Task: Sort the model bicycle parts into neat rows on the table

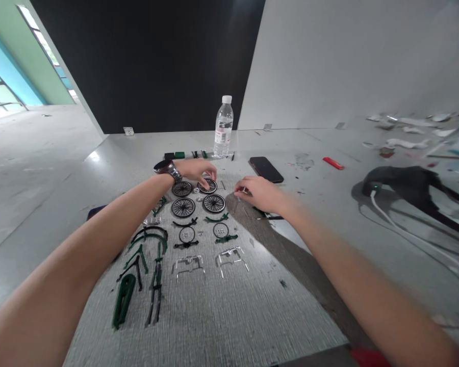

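My left hand (pixel 197 169), with a watch (pixel 169 170) on its wrist, reaches over the far right spoked wheel (pixel 207 186). Its thumb and fingers are apart at the wheel's rim; whether they touch it I cannot make out. Three more small black wheels lie close by, among them the near right wheel (pixel 214 204) and the near left wheel (pixel 183 207). Right of the wheels, my right hand (pixel 259 192) hovers low with thumb and fingertips pinched together. Anything held there is too small to see. A thin pin (pixel 222 185) lies between the hands.
Miniature bicycle parts lie in rows: green fenders (pixel 149 234), a dark fork (pixel 156 285), silver wire frames (pixel 189 265) and a green frame piece (pixel 123 300). Behind stands a water bottle (pixel 224 130). To the right are a phone (pixel 266 169), a red cutter (pixel 333 163) and a black cabled device (pixel 401 183).
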`<state>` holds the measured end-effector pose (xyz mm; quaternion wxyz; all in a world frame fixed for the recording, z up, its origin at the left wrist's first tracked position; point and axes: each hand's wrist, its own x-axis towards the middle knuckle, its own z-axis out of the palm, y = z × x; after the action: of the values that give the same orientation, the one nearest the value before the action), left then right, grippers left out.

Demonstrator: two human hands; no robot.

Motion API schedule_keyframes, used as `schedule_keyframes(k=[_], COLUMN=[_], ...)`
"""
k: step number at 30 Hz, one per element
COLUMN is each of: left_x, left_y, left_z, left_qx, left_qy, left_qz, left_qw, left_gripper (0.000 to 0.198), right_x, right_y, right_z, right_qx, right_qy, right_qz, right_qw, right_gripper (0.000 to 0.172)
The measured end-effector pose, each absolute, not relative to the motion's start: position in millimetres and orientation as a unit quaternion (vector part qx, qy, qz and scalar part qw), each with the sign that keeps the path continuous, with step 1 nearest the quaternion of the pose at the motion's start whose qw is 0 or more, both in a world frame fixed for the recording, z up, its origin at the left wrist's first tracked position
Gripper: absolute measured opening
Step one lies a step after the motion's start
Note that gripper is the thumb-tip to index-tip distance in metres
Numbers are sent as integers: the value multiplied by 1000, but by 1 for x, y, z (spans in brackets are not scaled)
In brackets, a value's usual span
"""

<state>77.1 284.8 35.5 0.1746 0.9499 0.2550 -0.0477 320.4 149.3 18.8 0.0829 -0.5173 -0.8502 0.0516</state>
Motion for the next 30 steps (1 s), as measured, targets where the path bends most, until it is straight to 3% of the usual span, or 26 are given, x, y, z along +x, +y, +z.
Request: schedule_keyframes(k=[8,15,24,27,30], left_x=[76,73,-2,-39,-71], left_y=[285,257,116,91,84], left_z=[34,51,75,69,62], left_qx=[948,951,973,962,945], left_qy=[260,268,181,203,235], left_qz=[-32,47,140,183,224], left_qw=[182,147,43,-15,-42], left_gripper=[46,40,27,20,22], right_x=[325,320,322,322,321], right_y=[148,147,157,154,145], right_z=[27,21,12,20,29], right_qx=[-510,-461,-480,-519,-544], right_qy=[-851,-877,-872,-843,-828], right_qz=[76,119,51,-30,-3], right_qw=[101,62,81,137,137], right_gripper=[28,18,30,39,43])
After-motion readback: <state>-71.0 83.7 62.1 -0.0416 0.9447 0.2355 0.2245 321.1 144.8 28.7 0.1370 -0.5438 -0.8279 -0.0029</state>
